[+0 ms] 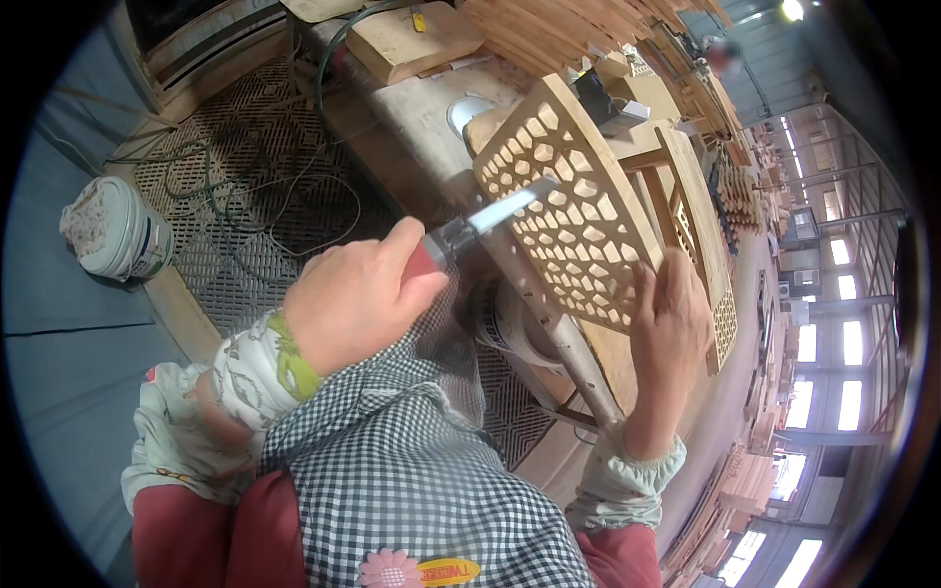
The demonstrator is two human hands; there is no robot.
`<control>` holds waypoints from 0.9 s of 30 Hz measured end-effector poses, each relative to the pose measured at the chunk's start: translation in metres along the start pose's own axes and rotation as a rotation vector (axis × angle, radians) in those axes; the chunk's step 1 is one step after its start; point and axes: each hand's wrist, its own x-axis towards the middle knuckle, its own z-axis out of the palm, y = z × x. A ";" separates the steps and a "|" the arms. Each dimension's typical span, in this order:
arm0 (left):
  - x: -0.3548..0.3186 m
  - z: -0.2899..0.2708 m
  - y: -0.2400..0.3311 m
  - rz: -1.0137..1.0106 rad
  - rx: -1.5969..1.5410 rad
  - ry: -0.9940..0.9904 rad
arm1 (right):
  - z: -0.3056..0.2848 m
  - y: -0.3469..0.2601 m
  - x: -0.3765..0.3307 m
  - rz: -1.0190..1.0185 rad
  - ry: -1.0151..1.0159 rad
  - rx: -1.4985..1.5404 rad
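My left hand is closed around the handle of a utility knife with a red and black grip. Its pale blade points up and to the right, and the tip overlaps the face of a wooden openwork panel. Whether blade and wood touch, I cannot tell. Many irregular, many-sided holes pierce the panel, which stands tilted at the bench edge. At its lower right corner my right hand grips the rim, fingers curled over the wood.
Behind the panel stands another wooden frame piece. Stacked wood strips and a thick wood block lie on the far bench. To the left, a white bucket stands near hoses on slatted floor mats.
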 end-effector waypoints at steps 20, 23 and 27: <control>0.023 0.034 0.037 0.016 0.400 0.271 | 0.014 -0.020 0.005 0.077 0.002 0.026; 0.023 0.031 0.037 0.016 0.336 0.232 | 0.014 -0.020 0.005 0.075 0.010 0.029; 0.038 0.028 0.038 0.064 0.261 0.209 | 0.012 -0.020 0.005 0.073 0.011 0.016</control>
